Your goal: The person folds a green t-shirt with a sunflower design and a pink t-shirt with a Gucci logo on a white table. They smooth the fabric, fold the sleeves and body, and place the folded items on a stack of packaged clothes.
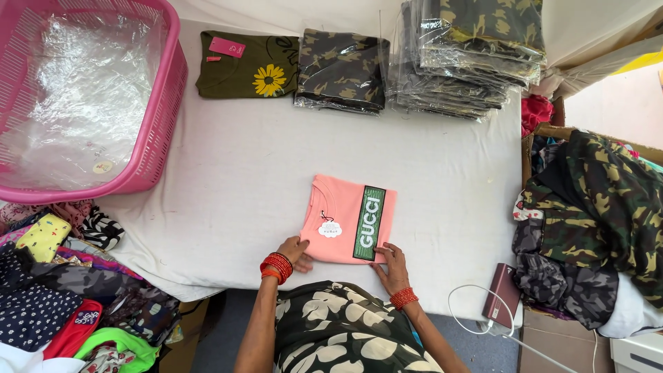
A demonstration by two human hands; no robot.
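Both hands are resting flat and open on the near edge of a folded pink t-shirt (pixel 349 217) lying on the white cloth-covered table (pixel 235 186), left hand (pixel 297 250) and right hand (pixel 394 266) gripping nothing. Over at the far left, the pink plastic basket (pixel 162 117) is holding a heap of clear plastic bags (pixel 76 97).

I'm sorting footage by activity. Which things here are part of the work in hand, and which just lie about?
In hand:
left hand
right hand
folded pink T-shirt
its hang tag

Lying about:
pink basket of plastic bags
olive sunflower shirt
bagged camouflage stacks
power bank
loose clothes pile
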